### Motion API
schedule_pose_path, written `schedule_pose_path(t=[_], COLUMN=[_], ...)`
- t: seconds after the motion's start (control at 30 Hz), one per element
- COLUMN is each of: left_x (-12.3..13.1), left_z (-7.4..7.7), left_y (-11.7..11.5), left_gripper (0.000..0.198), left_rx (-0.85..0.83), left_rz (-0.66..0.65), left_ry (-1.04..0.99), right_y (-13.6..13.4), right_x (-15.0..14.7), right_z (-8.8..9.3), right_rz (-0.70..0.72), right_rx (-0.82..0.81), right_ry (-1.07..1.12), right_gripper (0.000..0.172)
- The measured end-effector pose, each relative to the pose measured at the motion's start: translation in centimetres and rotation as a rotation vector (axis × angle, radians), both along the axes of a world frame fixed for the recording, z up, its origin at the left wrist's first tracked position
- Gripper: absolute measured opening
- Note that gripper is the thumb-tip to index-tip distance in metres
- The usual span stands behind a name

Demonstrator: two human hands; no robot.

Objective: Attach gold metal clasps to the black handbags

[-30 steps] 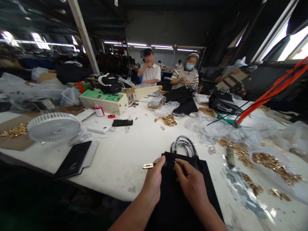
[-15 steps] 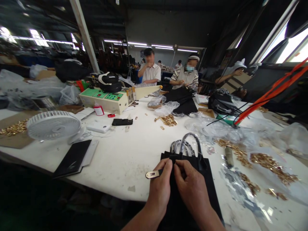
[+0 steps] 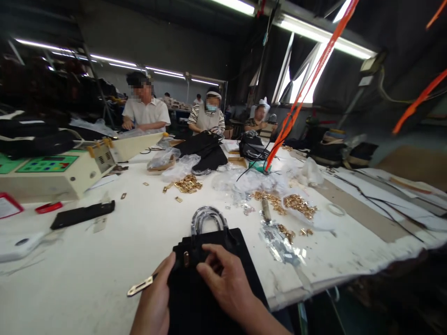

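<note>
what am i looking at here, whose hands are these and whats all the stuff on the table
The picture comes from a camera worn on a person's head, looking down at their own two bare hands. The left hand pinches a flat gold metal strip; the right hand presses on a black handbag lying on the white table. Around it lie heaps of gold fittings, plastic wrapping and a beige machine. Other people sit working at the far end.

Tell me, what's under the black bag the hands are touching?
The black bag lies on the white table. Both hands, left and right, rest on it. Anything beneath the bag is covered.
</note>
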State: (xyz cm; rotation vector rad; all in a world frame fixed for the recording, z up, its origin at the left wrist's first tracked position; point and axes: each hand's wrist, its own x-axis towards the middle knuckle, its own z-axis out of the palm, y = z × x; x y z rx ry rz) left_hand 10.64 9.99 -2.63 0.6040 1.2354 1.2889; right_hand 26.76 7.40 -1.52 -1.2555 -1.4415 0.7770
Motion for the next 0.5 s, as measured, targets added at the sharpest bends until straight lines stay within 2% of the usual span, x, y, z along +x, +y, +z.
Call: schedule_pose_path(t=[0.1,0.23,0.3,0.4,0.5], left_x=[-0.4,-0.8,-0.9,-1.3,-1.6], left_z=[-0.3,-0.9,-1.2,-1.6,-1.5], left_y=[1.0,2.2,2.9,3.7,4.0], left_gripper=[0.033,0.040,0.045,0.055,0.075], left_rx=[-0.104,-0.142,-0.122,-0.042,0.029], left_rz=[0.013,-0.017,-0.023,-0.022,-0.006], left_ry=[-0.025,0.069,0.134,0.288,0.492], right_y=[-0.3,-0.7,-1.0,-1.2,-0.8], right_x=[7.1,20.0,25.1,29.0,29.7], right_z=[-2.3,-5.2,-6.0,-6.7,-7.5], right_rz=[-0.242,-0.579,-0.675,-0.710,-0.693], right_rx=[-0.049,-0.265,-0.325,-0.414,-0.509], right_ry=[-0.150,-0.464,-0.520,-0.585,-0.635], right_gripper=[0.026,0.040,0.042,0.038,0.033])
